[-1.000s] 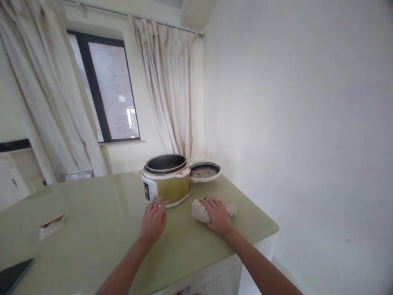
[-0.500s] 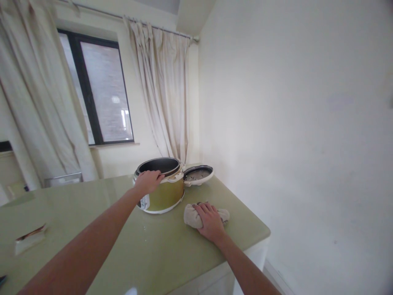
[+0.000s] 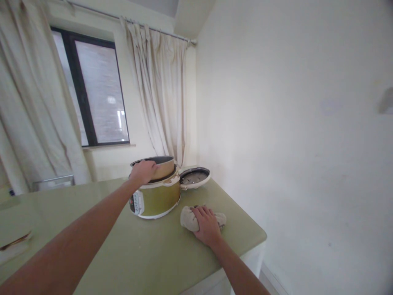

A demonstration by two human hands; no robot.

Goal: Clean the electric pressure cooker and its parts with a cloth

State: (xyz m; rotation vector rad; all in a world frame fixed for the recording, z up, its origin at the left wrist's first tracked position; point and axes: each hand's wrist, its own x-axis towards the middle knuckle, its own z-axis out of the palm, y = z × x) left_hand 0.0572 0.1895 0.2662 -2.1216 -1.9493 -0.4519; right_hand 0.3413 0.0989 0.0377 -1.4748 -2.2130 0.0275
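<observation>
My left hand (image 3: 143,172) is closed on the near rim of the inner pot (image 3: 167,169), which has a dark inside and a tan outside. The pot is partly raised out of the green and white electric cooker (image 3: 161,199), its lower part still within the body. To the right of the cooker its round lid (image 3: 195,178) lies open, inner side up. My right hand (image 3: 207,224) rests on a bunched pale cloth (image 3: 189,219) on the table, with the fingers curled over it.
The pale green tabletop (image 3: 147,250) has its rounded corner at the right, close to the white wall (image 3: 291,143). Behind the table hang beige curtains (image 3: 159,90) beside a dark-framed window (image 3: 100,90). A flat pale item (image 3: 15,248) with a brown strip lies at the left.
My left hand has lifted the inner pot upward, so its tan side now shows above the cooker. My right hand stays on the cloth. The view has shifted slightly.
</observation>
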